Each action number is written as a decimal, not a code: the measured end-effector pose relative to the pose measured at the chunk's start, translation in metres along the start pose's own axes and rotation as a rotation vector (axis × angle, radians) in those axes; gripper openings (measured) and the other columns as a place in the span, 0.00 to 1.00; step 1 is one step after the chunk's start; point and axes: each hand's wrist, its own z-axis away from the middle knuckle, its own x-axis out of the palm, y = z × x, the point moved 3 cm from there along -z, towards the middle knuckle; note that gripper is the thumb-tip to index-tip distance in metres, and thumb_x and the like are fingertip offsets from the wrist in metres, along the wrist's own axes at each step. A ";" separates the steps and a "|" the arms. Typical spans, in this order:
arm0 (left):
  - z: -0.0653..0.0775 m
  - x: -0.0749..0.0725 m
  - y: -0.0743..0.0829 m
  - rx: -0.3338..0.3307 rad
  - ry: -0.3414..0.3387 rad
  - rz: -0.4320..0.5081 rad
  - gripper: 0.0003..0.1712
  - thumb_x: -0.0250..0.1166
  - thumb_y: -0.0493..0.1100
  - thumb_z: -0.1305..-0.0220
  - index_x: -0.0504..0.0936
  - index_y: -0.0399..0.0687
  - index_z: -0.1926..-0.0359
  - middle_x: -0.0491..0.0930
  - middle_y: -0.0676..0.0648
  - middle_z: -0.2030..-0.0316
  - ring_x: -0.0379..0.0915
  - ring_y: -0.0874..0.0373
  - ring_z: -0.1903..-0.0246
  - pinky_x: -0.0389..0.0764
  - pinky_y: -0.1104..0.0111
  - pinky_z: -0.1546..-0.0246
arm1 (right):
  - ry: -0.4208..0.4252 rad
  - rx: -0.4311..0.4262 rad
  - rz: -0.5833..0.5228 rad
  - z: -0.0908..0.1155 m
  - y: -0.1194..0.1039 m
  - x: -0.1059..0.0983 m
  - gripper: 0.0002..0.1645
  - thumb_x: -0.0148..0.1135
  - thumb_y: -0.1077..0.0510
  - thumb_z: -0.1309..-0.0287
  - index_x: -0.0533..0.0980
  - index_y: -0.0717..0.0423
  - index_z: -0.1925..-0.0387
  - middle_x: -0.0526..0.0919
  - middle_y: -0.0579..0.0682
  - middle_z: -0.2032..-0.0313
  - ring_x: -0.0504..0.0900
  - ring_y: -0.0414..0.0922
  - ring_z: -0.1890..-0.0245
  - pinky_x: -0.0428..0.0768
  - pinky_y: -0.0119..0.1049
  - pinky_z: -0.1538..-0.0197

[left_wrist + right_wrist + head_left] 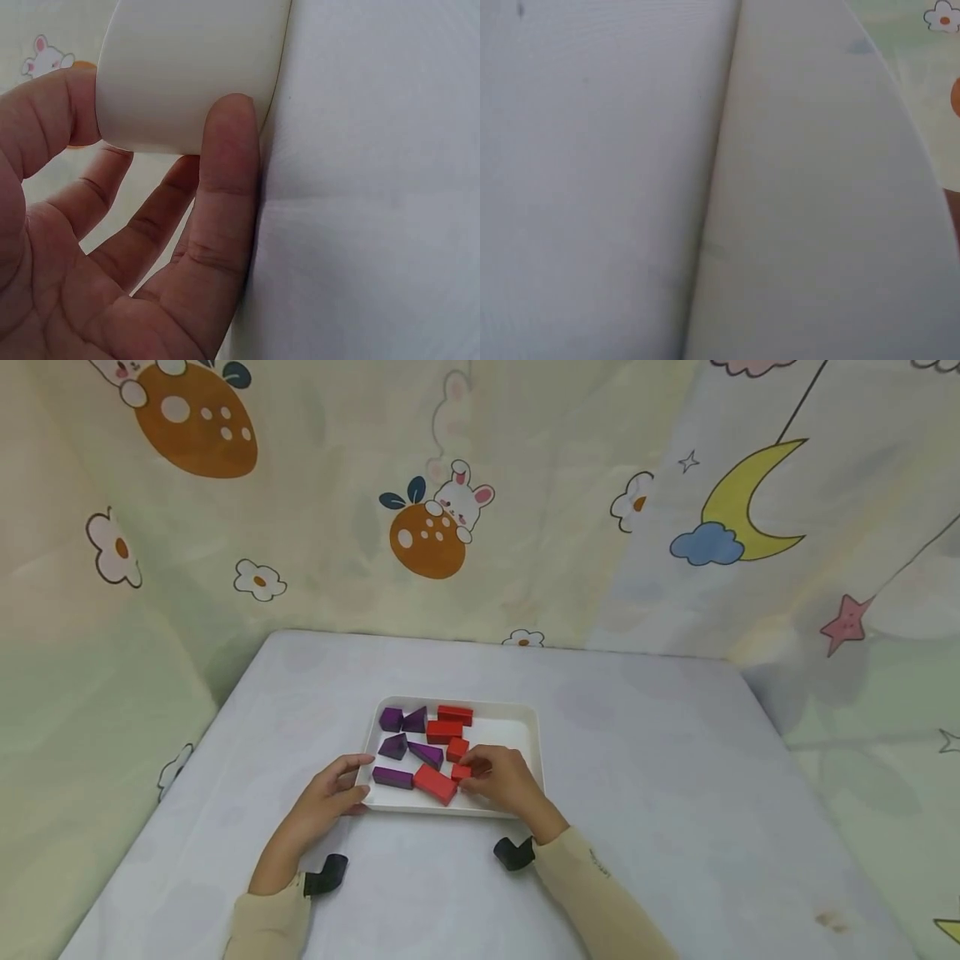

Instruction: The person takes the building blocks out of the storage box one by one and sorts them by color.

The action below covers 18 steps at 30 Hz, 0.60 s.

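A white tray [498, 810] holds several purple and red blocks. My left hand [330, 789] holds the tray's left side; in the left wrist view its fingers [229, 150] rest against the outer wall and one digit bends over the rim. With thumb and fingers, my right hand [504, 779] pinches a small red block [460, 772] over the tray's front middle. Beside it lies a larger red rectangular block [435, 784], and just behind is a red cube [457, 749]. The right wrist view shows the tray wall [817, 187] but no hand.
Purple blocks, including a long one [393, 777] and a triangular wedge [426, 754], lie in the tray's left part. Two red bars [454, 716] sit at the back. A white cloth covers the table [637, 777]; a printed curtain [540, 527] hangs behind.
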 end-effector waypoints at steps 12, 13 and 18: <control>0.000 0.000 0.001 -0.006 -0.002 0.000 0.29 0.61 0.30 0.23 0.69 0.33 0.25 0.64 0.24 0.24 0.79 0.34 0.39 0.90 0.63 0.52 | 0.099 0.061 -0.032 0.002 0.012 -0.072 0.17 0.75 0.68 0.36 0.86 0.61 0.46 0.90 0.57 0.49 0.89 0.58 0.46 0.89 0.50 0.43; 0.000 0.000 0.001 -0.005 -0.002 0.000 0.29 0.61 0.30 0.23 0.69 0.33 0.25 0.64 0.24 0.24 0.79 0.34 0.39 0.90 0.63 0.52 | 0.106 0.060 -0.038 0.002 0.014 -0.079 0.17 0.75 0.68 0.35 0.85 0.62 0.46 0.89 0.59 0.48 0.88 0.59 0.45 0.90 0.51 0.44; -0.001 0.001 0.000 -0.002 -0.007 0.004 0.29 0.61 0.31 0.24 0.69 0.33 0.25 0.64 0.24 0.24 0.78 0.33 0.38 0.90 0.64 0.52 | 0.141 0.059 -0.028 0.001 0.029 -0.112 0.17 0.72 0.68 0.33 0.84 0.64 0.44 0.88 0.62 0.45 0.86 0.62 0.42 0.89 0.52 0.43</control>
